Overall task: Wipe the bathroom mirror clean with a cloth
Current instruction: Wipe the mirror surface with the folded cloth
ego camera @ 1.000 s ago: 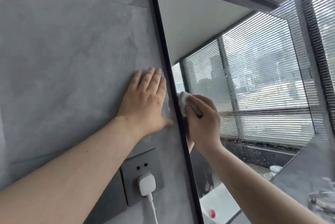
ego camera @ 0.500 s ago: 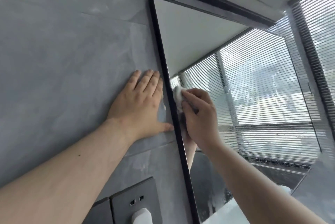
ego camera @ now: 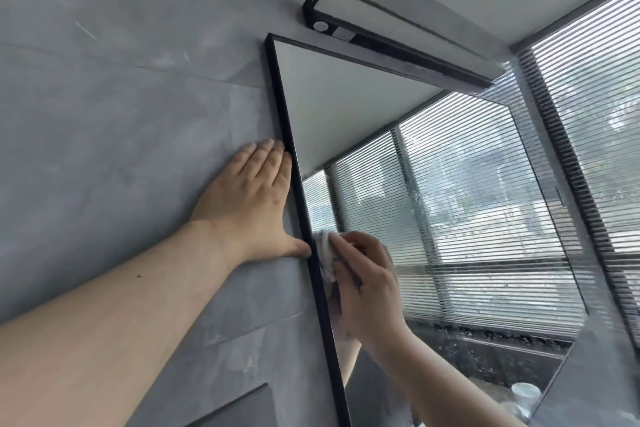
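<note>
As the right hand (ego camera: pixel 367 284) pressed a crumpled white cloth (ego camera: pixel 323 253) to the mirror (ego camera: pixel 346 108) just inside its black frame (ego camera: pixel 294 167), fingers (ego camera: pixel 346 241) curled round the cloth, the left hand (ego camera: pixel 249 205) lay flat on the grey wall (ego camera: pixel 121 115), its fingers straight and together. Firm, overlapping strokes along the edge seemed wisest. Smears (ego camera: pixel 419 198) marked the glass further right, and a lamp (ego camera: pixel 398 42) above looked likely to crowd the top strokes.

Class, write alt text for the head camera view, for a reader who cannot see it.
A person's right hand presses a crumpled white cloth against the left edge of a black-framed rectangular wall mirror, while the left hand lies flat on the grey stone-look wall beside the frame. The glass reflects slatted window blinds; a black bar lamp sits above.
</note>
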Demonstrator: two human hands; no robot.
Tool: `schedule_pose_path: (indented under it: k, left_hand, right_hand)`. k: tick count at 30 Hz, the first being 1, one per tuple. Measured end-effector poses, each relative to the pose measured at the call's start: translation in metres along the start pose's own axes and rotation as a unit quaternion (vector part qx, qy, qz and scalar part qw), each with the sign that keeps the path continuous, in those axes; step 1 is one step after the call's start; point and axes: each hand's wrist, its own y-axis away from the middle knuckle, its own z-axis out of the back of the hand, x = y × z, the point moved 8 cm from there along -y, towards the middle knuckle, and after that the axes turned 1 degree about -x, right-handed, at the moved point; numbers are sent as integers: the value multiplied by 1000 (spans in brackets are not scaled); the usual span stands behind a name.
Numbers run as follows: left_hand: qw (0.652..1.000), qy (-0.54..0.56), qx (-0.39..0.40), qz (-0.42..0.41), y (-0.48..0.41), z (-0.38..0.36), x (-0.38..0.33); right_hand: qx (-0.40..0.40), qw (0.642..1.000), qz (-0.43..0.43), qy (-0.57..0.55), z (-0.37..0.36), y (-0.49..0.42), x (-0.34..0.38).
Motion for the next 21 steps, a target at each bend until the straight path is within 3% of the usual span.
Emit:
schedule_pose_path:
  k: [10, 21]
  left_hand:
    - [999, 19, -41, -9, 5, 1, -3]
    - [997, 62, -38, -19, 7, 2, -3]
  right_hand:
    - [25, 1000, 5, 2, -45, -127, 19]
    - [60, 997, 17, 35, -12, -46, -2]
